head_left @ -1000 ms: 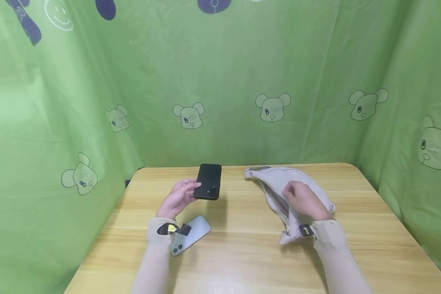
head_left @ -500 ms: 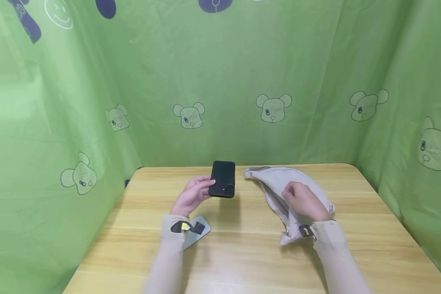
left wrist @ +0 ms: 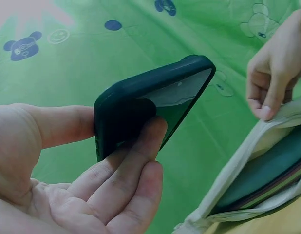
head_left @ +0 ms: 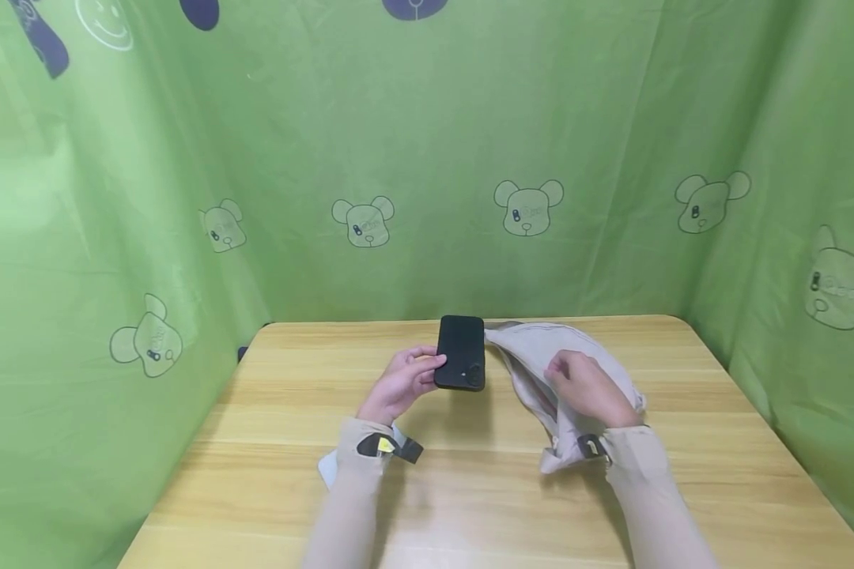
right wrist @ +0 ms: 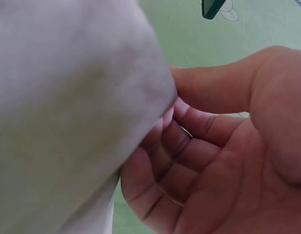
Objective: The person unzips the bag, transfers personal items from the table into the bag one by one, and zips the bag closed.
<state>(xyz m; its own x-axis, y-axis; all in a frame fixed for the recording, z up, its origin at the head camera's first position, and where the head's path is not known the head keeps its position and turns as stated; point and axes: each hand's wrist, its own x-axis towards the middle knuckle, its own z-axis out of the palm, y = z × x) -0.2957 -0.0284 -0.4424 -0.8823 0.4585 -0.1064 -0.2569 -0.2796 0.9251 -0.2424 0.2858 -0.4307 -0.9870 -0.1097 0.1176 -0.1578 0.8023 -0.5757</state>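
In the head view my left hand (head_left: 402, 383) holds a black smartphone (head_left: 461, 348) in the air, camera side showing, close to the left end of a pale grey fabric bag (head_left: 541, 341). Thumb and fingers pinch the phone's edge, its glossy screen facing the fingers in the left wrist view. My right hand (head_left: 589, 387) pinches the upper edge of the bag, whose long mouth gapes. Inside the bag (left wrist: 228, 180), the left wrist view shows a dark green surface and striped edges. Pale cloth fills much of the right wrist view beside the curled fingers (right wrist: 145, 185).
A light blue phone (head_left: 328, 468) lies on the wooden table (head_left: 512, 514), mostly hidden under my left forearm. Green curtains (head_left: 427, 158) with bear prints hang behind and at both sides of the table.
My left hand has carried the black smartphone rightward, toward the bag. My left forearm now covers most of the light blue phone. The right hand and bag have stayed in place.
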